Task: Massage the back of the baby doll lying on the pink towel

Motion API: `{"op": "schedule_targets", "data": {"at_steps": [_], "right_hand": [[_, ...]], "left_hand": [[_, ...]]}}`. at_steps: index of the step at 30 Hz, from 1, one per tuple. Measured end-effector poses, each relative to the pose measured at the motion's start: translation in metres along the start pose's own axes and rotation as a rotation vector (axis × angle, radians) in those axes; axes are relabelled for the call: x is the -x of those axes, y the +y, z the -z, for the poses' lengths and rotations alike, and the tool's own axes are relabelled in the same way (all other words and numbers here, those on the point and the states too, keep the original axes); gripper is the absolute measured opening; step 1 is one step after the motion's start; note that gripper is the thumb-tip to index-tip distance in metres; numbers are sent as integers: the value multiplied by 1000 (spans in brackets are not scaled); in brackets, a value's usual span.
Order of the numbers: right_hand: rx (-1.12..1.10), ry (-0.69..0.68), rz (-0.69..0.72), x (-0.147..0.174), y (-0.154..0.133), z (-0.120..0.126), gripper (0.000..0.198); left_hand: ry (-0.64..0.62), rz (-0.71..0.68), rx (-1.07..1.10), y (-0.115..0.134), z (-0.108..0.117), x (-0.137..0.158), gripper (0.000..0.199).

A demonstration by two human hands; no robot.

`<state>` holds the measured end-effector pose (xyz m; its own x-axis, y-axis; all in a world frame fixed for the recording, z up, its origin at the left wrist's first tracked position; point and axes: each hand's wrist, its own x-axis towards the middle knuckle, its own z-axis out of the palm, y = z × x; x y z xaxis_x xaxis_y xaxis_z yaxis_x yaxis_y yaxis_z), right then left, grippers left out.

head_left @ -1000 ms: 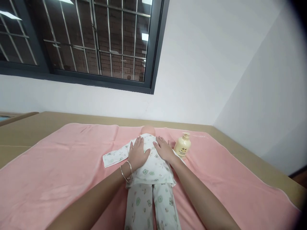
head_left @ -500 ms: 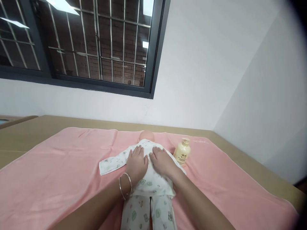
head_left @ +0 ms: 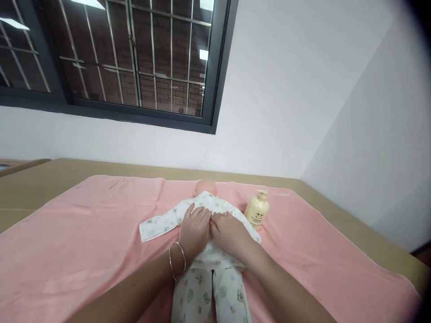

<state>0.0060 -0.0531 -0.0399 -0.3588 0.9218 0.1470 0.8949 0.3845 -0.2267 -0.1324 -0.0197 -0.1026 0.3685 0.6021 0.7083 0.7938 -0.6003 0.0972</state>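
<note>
A bald-headed doll [head_left: 205, 185] lies on a pink blanket [head_left: 111, 233], its head toward the wall. It wears a white printed top [head_left: 161, 225] and matching trousers [head_left: 229, 294]. My left hand [head_left: 195, 231], with a bangle [head_left: 177, 260] at the wrist, rests on the middle of the top, fingers bent inward and little finger lifted apart. Against it sits my right hand [head_left: 232, 232], its fingers curled down onto the same cloth. Both thumbs and the pinched fabric are mostly hidden. One sleeve spreads flat to the left; my right forearm partly covers the other.
A pale yellow pump bottle [head_left: 257, 210] stands on the blanket just right of the doll. The tan tabletop [head_left: 111, 168] borders the blanket and meets a white wall [head_left: 262, 112]. Above it is a dark-framed window [head_left: 141, 110] with metal bars.
My hands have come together over the doll's chest. Their fingers lay flat and apart before and are now curled inward, the right ones most. The view has tilted slightly downward.
</note>
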Motion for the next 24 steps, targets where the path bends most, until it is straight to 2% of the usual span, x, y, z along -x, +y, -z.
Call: {"op": "schedule_targets", "data": {"at_steps": [2,4,8,12,24], "right_hand": [[-56,96,-72,-10,9,-2,41],[-86,171,-95,-25,22,-15,44],[-141,187,-133,-45,44,-47,56],[-126,220,-179,-46,49,-59,59],[36,257,-196,-40,41,-52,55]], "left_hand": [[-6,94,4,-2,-5,-1,35],[-58,229,6,-7,-12,-3,44],[-183,419,30,-16,-22,-6,63],[-217,435,53,-19,-24,-7,65],[-244,423,21,-17,-19,-8,62]]}}
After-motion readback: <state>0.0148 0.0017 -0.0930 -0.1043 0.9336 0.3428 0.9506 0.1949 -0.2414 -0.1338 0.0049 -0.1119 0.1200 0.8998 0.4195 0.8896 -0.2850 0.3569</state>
